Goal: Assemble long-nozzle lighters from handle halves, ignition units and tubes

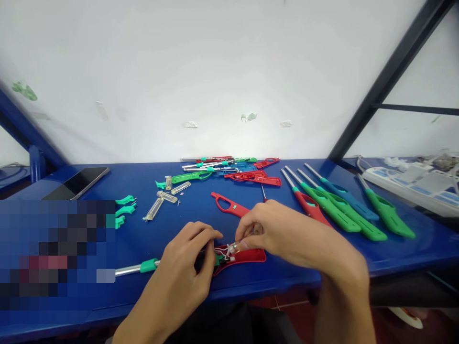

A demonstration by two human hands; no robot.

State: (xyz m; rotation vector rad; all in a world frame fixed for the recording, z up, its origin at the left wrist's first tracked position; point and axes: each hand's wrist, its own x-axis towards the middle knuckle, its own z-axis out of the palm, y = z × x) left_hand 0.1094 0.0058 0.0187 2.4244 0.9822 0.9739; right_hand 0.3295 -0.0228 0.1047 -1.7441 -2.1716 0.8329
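Observation:
An opened long-nosed gas lighter lies near the table's front edge, its red half-shell (254,256) facing up with white wires (223,250) inside. Its metal tube (129,271) and green collar (148,265) point left. My left hand (186,260) is closed around the middle of this lighter, covering much of the trigger area. Pinched between the fingers of my right hand (263,231) is a small clear fuel tank (234,248), held at the wires over the shell. Its far end is hidden by my fingers. Just behind lies a loose red cover half (231,207).
Closed lighters (332,208) lie at right, beside a white power strip (405,188). Opened lighters and shells (251,177) are heaped at the back. Clear tanks (154,209), green triggers (125,209) and a phone (77,183) lie left. A blurred patch covers the lower left.

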